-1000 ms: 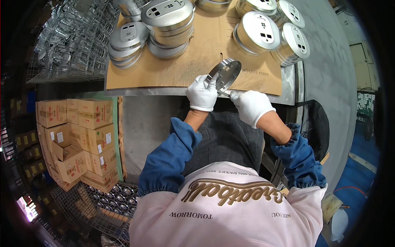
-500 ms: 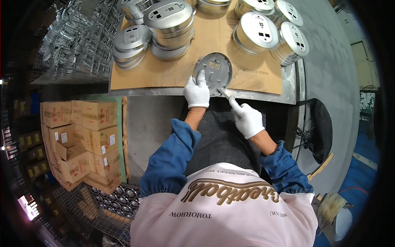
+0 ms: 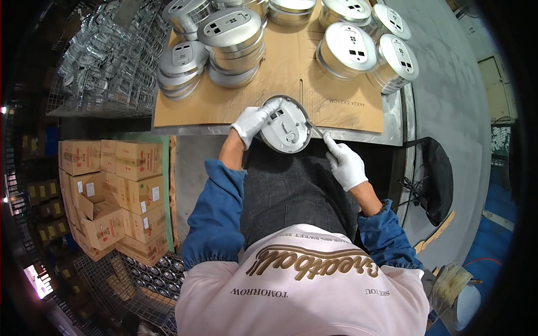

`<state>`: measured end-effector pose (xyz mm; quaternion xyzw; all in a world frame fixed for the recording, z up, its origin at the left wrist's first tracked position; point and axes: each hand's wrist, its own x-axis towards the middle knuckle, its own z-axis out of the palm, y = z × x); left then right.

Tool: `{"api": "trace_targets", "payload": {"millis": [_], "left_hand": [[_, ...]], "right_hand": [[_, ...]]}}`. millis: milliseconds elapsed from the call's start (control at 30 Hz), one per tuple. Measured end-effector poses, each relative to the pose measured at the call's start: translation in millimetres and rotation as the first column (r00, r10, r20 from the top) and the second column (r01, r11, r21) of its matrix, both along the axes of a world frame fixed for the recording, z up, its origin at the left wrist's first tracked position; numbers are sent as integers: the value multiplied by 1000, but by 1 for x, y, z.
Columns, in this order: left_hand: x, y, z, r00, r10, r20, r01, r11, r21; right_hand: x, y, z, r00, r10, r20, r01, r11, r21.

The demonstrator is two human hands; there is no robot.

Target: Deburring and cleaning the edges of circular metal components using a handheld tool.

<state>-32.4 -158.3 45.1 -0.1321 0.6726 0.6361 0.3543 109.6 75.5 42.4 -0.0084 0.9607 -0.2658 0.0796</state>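
Note:
My left hand (image 3: 250, 124), in a white glove, grips the upper left rim of an oval grey metal cover (image 3: 291, 130). The cover's hollow side faces up, showing square cutouts, small posts and a raised edge. It is held tilted at the table's near edge. In my right hand (image 3: 348, 167), also white-gloved, the fingers are closed round a slim file-like tool (image 3: 315, 130). Its tip meets the cover's right rim. The exact shape of the tip is too small to make out.
Stacks of silver oval covers (image 3: 232, 28) stand at the far left, with more stacks (image 3: 348, 47) at the far right. Brown cardboard (image 3: 291, 73) covers the metal table (image 3: 395, 120). Wire baskets of metal parts (image 3: 106, 61) and cardboard boxes (image 3: 137, 185) are at left; a black bag (image 3: 436, 179) hangs at right.
The cover has come nearer to me and turned in my left hand, which moved left. The tool's tip has gone from the cover's near rim to its right rim.

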Motion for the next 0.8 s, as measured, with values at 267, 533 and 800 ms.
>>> {"api": "trace_targets", "payload": {"millis": [267, 533, 800], "left_hand": [[-4, 10, -20, 795, -19, -607, -144, 965, -219], [9, 39, -18, 648, -42, -761, -318, 892, -320], [12, 38, -17, 643, -83, -762, -320, 874, -365]], "right_hand": [[-5, 2, 6, 957, -144, -251, 123, 988, -96], [-12, 0, 33, 979, -15, -206, 41, 992, 119], [-27, -17, 60, 989, 146, -4, -141, 960, 244]]}}
